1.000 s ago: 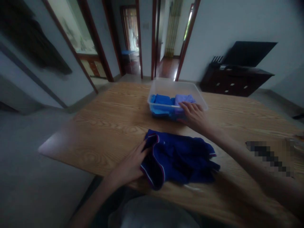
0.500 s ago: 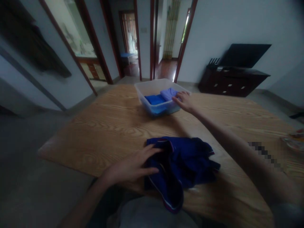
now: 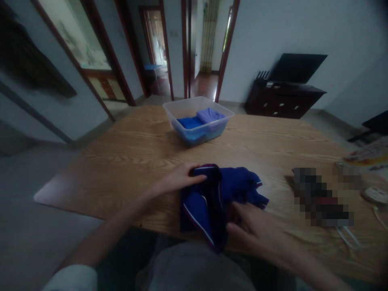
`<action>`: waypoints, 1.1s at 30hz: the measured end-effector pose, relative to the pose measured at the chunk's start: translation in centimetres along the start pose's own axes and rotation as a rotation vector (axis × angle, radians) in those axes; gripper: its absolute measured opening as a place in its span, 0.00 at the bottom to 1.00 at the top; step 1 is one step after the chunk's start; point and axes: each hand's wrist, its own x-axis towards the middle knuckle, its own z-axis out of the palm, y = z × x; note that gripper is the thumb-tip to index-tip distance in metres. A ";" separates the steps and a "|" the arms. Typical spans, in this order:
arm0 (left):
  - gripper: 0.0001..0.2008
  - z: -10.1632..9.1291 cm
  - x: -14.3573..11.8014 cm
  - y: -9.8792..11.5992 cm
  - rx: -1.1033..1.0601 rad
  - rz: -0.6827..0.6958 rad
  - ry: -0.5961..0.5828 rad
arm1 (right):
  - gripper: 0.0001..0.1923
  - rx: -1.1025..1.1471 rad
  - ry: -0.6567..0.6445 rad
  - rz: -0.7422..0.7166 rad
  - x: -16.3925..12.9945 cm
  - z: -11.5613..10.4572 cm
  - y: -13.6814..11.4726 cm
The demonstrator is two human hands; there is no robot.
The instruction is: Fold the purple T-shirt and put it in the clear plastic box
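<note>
Two hands point(image 3: 182, 180) point(image 3: 253, 230), one blue garment point(image 3: 222, 198)

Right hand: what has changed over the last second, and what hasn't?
The right hand left the clear bin, now farther back, and came to the dark blue garment. The left hand stays on its upper left edge. The folded cloths remain in the bin.

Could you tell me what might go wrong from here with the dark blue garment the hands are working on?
Part of the dark blue garment hangs over the near edge of the table, so it could slide off toward the lap if the left hand or right hand lets go. It is bunched, so a fold may come out uneven. The plastic bin sits far off, beyond easy reach.
</note>
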 end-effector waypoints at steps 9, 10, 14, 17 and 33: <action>0.20 0.4 0.5 6.6 -0.345 0.067 0.220 | 0.21 0.198 0.302 -0.049 3.3 -4.0 1.3; 0.18 0.0 0.2 7.0 -0.347 0.106 0.252 | 0.21 0.233 0.318 -0.028 3.1 -5.8 1.0; 0.15 -1.0 -0.6 7.4 -0.291 0.200 0.279 | 0.22 0.497 0.316 0.051 2.7 -12.0 -0.8; 0.14 -1.0 -0.4 7.1 -0.192 0.242 0.310 | 0.20 0.567 0.308 0.036 3.4 -14.6 -1.8; 0.09 -1.2 -2.6 6.1 0.468 0.351 0.677 | 0.13 -0.292 0.434 -0.085 4.9 -14.2 0.4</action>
